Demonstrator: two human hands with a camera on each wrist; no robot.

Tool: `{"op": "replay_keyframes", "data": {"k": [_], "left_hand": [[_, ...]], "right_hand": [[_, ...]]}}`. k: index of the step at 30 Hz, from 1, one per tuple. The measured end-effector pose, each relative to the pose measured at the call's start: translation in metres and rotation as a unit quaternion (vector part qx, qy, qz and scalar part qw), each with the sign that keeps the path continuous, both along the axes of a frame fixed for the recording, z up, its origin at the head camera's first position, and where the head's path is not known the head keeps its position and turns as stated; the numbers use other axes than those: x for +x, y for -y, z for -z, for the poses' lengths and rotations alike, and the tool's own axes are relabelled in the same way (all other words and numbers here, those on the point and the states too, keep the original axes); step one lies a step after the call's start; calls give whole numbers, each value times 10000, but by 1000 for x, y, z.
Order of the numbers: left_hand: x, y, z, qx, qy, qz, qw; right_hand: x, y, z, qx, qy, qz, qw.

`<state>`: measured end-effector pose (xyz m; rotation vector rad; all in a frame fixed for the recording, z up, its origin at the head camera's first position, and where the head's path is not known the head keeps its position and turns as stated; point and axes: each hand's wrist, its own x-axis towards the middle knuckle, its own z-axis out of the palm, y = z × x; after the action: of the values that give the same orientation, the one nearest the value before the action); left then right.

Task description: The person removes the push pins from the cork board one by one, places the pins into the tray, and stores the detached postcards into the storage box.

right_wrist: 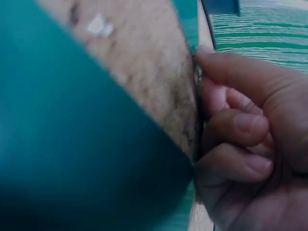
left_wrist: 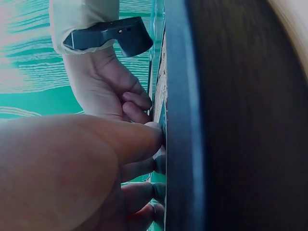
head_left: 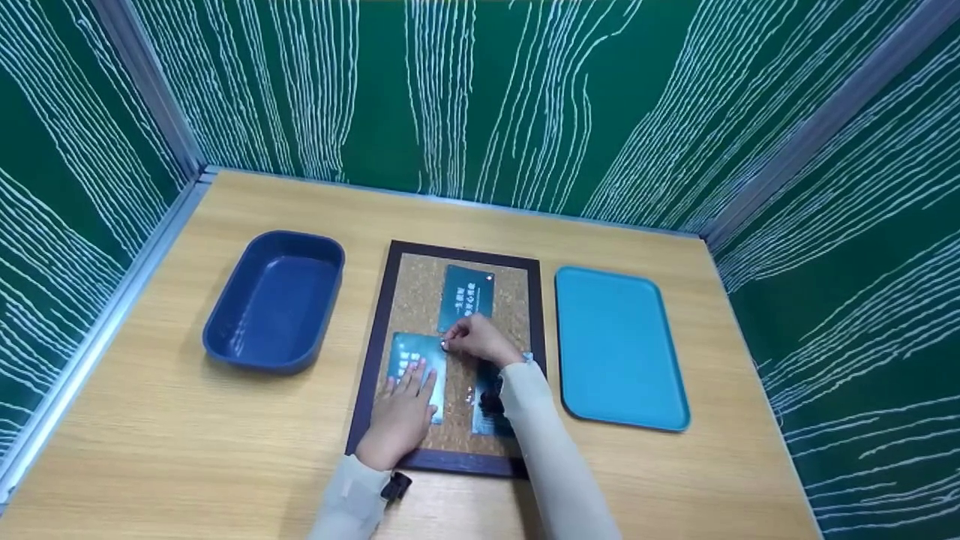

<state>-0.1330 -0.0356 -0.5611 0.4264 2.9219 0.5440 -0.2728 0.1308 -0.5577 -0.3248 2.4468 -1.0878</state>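
A framed corkboard (head_left: pixel 512 289) lies on the table with teal cards bearing white print. My left hand (head_left: pixel 403 421) rests with spread, straight fingers on the left card (head_left: pixel 437 390). At that card's upper right corner, my right hand (head_left: pixel 484 341) pinches a small push pin (head_left: pixel 444 345) between thumb and fingertips, mostly hidden by them. Its other fingers curl in, as the right wrist view shows. Above is an upper card (head_left: pixel 466 289) with a pin (head_left: pixel 490 277) in its top right corner. The right forearm partly covers a third card (head_left: pixel 487 420).
Small clear pins (head_left: pixel 470 395) sit on the cork between the lower cards. A deep blue bin (head_left: pixel 274 304) stands left of the board, and a flat turquoise tray (head_left: pixel 619 345) lies to its right. Green walls with white lines (head_left: pixel 510 97) enclose the wooden table (head_left: pixel 172 427).
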Motion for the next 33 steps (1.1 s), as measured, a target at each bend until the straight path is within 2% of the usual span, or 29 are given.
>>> {"op": "replay_keyframes", "data": {"k": [4,14,27,33], "left_hand": [[0,0,0,-24,-15,-21,10000],[0,1,2,-44,-36,2,10000],[-1,1,1,-51,8,-28,10000],[-1,1,3,-54,-90,17,9999]], "right_hand": [[-1,0,0,103,-163,-184,9996],[-3,0,-4,308,-131,-447,9984],[-4,-2,-4,186,-226,-691,9972],[-6,-2,-2,196,-455,-951,9942]]}}
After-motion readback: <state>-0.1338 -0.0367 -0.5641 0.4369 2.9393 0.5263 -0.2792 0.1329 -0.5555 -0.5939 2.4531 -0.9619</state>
